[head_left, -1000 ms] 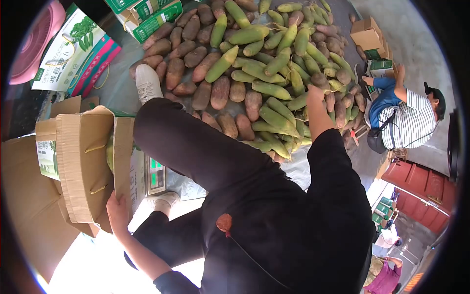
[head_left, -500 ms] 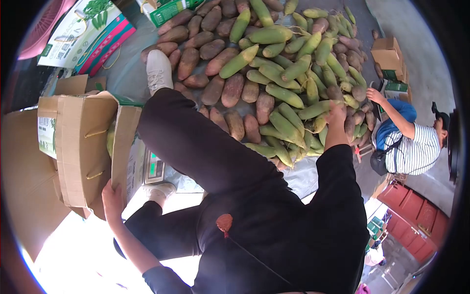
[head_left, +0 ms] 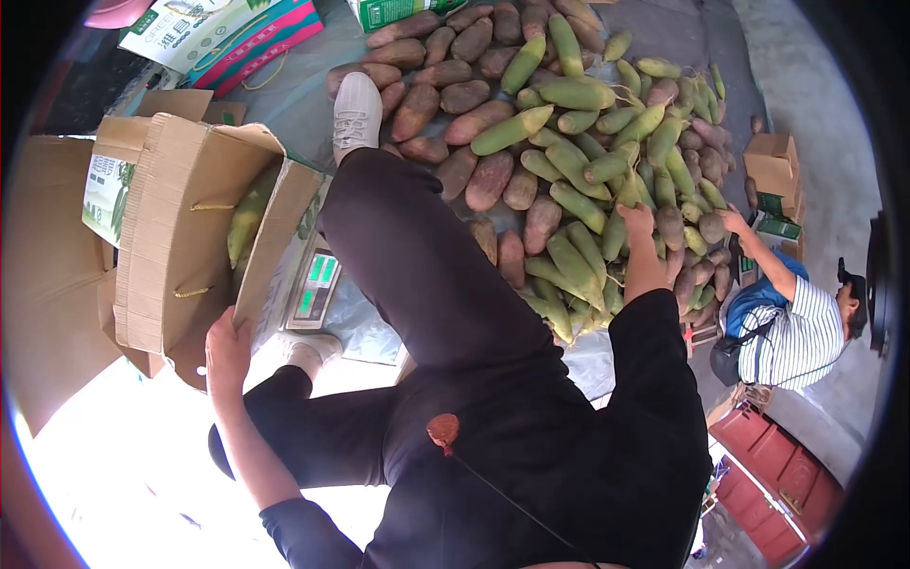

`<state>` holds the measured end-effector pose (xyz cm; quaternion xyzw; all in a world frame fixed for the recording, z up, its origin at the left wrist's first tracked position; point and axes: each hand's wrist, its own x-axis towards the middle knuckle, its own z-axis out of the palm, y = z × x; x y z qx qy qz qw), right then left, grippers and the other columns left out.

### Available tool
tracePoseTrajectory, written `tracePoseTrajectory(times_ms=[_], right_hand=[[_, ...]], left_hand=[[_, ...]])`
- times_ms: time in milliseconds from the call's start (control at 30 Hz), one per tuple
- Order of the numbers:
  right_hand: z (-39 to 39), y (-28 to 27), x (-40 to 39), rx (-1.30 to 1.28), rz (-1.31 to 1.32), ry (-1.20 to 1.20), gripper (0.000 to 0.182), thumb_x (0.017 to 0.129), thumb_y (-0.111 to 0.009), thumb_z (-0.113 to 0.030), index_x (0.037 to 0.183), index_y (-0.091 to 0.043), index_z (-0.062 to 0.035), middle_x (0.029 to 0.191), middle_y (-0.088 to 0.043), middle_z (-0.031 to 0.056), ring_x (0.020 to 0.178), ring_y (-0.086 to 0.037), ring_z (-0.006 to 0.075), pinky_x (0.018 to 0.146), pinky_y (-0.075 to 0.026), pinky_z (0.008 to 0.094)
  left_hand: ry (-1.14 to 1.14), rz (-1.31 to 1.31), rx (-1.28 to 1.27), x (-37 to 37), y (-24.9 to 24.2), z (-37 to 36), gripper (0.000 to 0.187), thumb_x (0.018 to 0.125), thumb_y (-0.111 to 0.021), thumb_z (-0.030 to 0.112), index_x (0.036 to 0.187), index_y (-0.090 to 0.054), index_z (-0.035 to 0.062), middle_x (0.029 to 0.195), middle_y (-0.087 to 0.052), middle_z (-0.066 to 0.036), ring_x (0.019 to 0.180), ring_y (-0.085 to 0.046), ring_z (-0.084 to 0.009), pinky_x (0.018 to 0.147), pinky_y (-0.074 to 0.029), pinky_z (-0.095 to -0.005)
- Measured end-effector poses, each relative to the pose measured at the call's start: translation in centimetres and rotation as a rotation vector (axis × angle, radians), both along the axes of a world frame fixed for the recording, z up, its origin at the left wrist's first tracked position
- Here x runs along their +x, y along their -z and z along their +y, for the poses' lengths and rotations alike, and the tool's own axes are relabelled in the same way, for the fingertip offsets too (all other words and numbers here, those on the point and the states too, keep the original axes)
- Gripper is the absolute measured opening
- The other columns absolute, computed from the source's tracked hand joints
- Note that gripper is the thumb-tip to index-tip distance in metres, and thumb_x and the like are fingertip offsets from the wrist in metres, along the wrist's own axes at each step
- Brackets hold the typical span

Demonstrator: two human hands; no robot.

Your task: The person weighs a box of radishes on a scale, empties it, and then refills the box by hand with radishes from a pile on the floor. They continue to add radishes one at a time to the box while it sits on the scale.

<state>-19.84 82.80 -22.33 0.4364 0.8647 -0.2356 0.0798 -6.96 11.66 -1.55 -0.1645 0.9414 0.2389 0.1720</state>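
Note:
My left hand (head_left: pixel 228 353) is closed on the edge of an open cardboard box (head_left: pixel 175 237) at the left. Inside that box a green radish (head_left: pixel 250 220) shows between the raised flaps. My right hand (head_left: pixel 638 222) is at the pile, its fingers wrapped round the end of a green radish (head_left: pixel 629 189). Many more green radishes (head_left: pixel 576 256) lie around it, with reddish-brown, potato-like tubers (head_left: pixel 490 180) beside and among them. The box hides part of its contents.
A digital scale (head_left: pixel 313 289) with a green display stands beside the box. Printed gift cartons (head_left: pixel 237 47) sit at the upper left. Across the pile, a person in a striped shirt (head_left: pixel 801 332) reaches in with one hand (head_left: pixel 735 224). Cardboard boxes (head_left: pixel 773 166) stand at the right.
The view has shifted. The box's near flap leans further out with my left hand on it, showing more of the radish inside. At my right hand, a radish now points away from me.

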Motion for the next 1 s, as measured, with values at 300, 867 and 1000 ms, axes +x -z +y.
tracePoseTrajectory(times_ms=[300, 867, 1000], right_hand=[[-3.8, -2.3, -1.0, 0.273, -0.141, -0.121, 0.075, 0.057, -0.084, -0.021, 0.120, -0.050, 0.0037, 0.115, -0.058, 0.0193, 0.106, -0.057, 0.0312, 0.090, -0.045, 0.0374], [-25.4, -15.6, -7.4, -0.534, 0.875, -0.685, 0.055, 0.071, -0.073, 0.003, 0.118, -0.044, 0.0007, 0.109, -0.055, 0.0088, 0.100, -0.055, 0.0182, 0.087, -0.045, 0.0312], [-36.2, -24.8, -9.1, -0.919, 0.981, -0.773, 0.057, 0.069, -0.075, 0.000, 0.116, -0.043, -0.0018, 0.106, -0.056, 0.0080, 0.095, -0.058, 0.0168, 0.081, -0.051, 0.0303]], left_hand=[[0.013, -0.080, -0.300, 0.3, -2.8, 1.7, 0.014, 0.079, -0.058, 0.008, 0.089, -0.057, -0.0011, 0.080, -0.061, -0.021, 0.082, -0.060, -0.0380, 0.071, -0.047, -0.0448], [0.265, -0.053, -0.578, 2.0, -3.8, 1.3, 0.011, 0.073, -0.052, -0.005, 0.072, -0.058, 0.0045, 0.073, -0.063, -0.015, 0.072, -0.065, -0.0313, 0.060, -0.052, -0.0387], [0.294, -0.060, -0.653, 2.1, -3.0, 1.2, 0.010, 0.076, -0.052, -0.001, 0.069, -0.058, 0.0048, 0.070, -0.063, -0.014, 0.070, -0.066, -0.0315, 0.059, -0.053, -0.0391]])
